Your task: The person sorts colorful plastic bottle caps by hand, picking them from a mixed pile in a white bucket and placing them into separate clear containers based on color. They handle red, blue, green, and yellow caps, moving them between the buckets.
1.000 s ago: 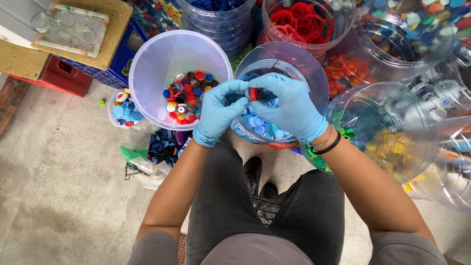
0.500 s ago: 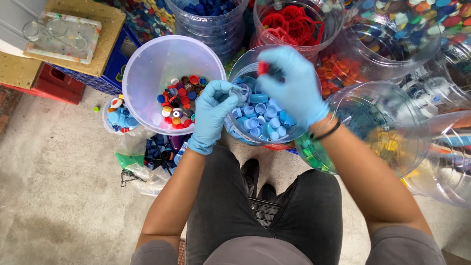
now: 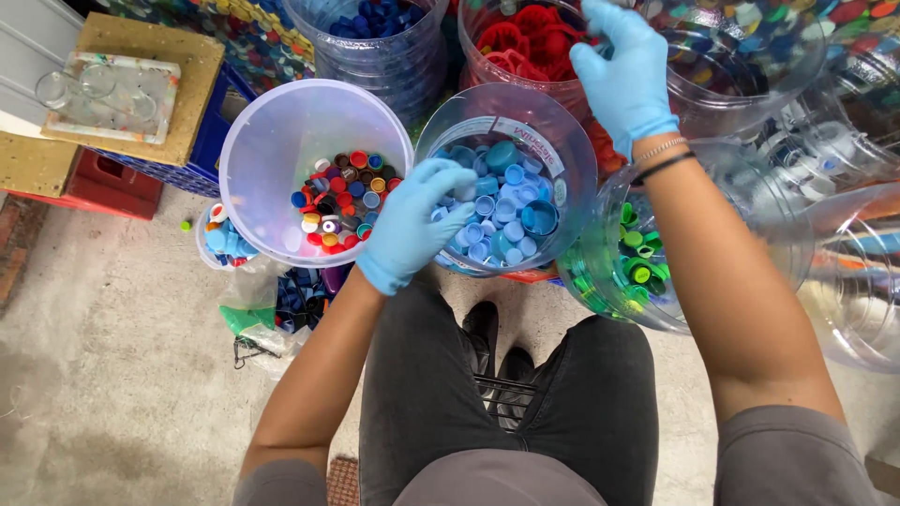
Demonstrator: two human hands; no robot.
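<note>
My left hand [image 3: 412,230], in a blue glove, hovers with curled fingers over the near rim of a clear jar [image 3: 562,141] of light-blue bottle caps [image 3: 502,211]. I cannot see whether it holds a cap. My right hand [image 3: 623,75], also gloved, reaches far over a jar of red caps [image 3: 520,37], fingers spread at its rim with no cap visible in them. A white bucket [image 3: 281,112] of mixed-colour caps [image 3: 342,192] stands just left of my left hand.
A jar of dark-blue caps [image 3: 375,23] stands at the back. A clear jar with green caps [image 3: 637,262] lies under my right forearm, with more clear jars to the right. A small tub of caps [image 3: 225,239], crates [image 3: 103,192] and a wooden board [image 3: 131,94] sit left.
My right hand carried a red cap from between both hands up and away to the red-cap jar. My left hand dropped back toward the near rim of the light-blue jar.
</note>
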